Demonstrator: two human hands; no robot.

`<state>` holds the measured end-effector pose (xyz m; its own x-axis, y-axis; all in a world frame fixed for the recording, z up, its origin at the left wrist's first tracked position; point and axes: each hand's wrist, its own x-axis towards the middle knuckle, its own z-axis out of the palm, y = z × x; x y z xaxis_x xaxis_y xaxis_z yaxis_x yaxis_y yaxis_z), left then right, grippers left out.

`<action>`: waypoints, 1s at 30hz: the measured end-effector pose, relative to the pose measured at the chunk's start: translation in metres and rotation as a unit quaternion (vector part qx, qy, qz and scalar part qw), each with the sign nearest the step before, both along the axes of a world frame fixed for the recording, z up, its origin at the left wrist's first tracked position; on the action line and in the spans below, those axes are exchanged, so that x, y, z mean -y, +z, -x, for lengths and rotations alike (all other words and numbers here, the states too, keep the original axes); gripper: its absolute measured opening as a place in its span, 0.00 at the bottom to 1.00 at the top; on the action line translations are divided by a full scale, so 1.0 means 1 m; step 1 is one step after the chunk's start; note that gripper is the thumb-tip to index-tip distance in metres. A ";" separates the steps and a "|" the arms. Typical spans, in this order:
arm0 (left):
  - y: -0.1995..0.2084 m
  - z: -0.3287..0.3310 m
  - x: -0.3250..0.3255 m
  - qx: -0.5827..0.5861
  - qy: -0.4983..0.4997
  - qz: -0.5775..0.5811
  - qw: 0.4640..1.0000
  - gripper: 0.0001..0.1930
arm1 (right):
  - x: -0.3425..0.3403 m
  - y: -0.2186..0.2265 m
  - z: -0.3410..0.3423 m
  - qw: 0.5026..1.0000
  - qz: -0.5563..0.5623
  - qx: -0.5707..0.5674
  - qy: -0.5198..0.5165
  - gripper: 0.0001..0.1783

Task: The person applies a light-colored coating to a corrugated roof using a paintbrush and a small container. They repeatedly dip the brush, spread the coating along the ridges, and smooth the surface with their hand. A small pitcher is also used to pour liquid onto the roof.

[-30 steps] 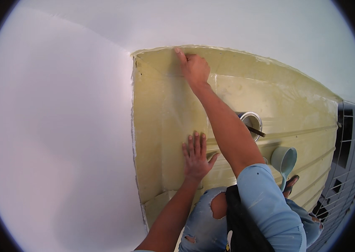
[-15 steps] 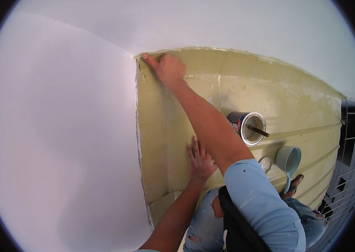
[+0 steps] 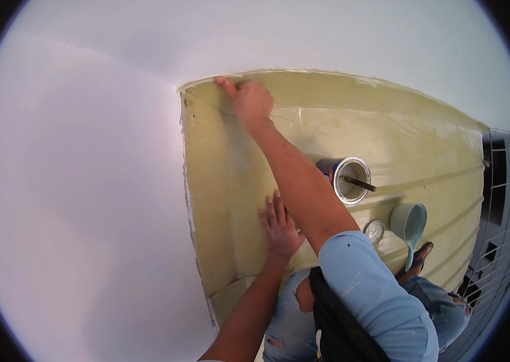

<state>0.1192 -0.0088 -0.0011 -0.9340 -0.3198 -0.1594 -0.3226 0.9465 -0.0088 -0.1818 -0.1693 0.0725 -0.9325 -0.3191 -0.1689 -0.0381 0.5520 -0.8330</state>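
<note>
your right hand (image 3: 251,101) reaches to the far edge of the yellowish panel (image 3: 339,136), thumb (image 3: 222,81) stuck out, its tip at the whitish seam (image 3: 312,71) near the corner where the left wall (image 3: 92,181) meets the far wall (image 3: 339,36). its other fingers are curled in; the palm is hidden, so i cannot tell whether they hold anything. your left hand (image 3: 283,238) lies palm down on the panel, fingers spread, with nothing visible in its grip and right beside your right forearm in this view.

to work that seam well, set the thumb pad squarely into the angle and press lightly and evenly, so the whitish material would likely lie smooth rather than bunch up. short strokes would probably be neater close to the corner. let the left palm take your weight, not the thumb. your right arm is stretched long, slanting up and leftward; a closer stance might give finer control. mind the open can (image 3: 335,180) beside that forearm, with its stick (image 3: 360,183) poking out.
</note>
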 end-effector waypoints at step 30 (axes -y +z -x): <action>-0.001 0.004 -0.004 -0.065 0.018 -0.004 0.998 0.54 | -0.082 -0.019 0.039 0.991 0.091 0.095 -0.038 0.45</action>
<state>0.1150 -0.0051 -0.0022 -0.9347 -0.3531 -0.0404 -0.3547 0.9339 0.0439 -0.2208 -0.0871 0.0533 -0.9121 -0.2908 -0.2891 0.1643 0.3868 -0.9074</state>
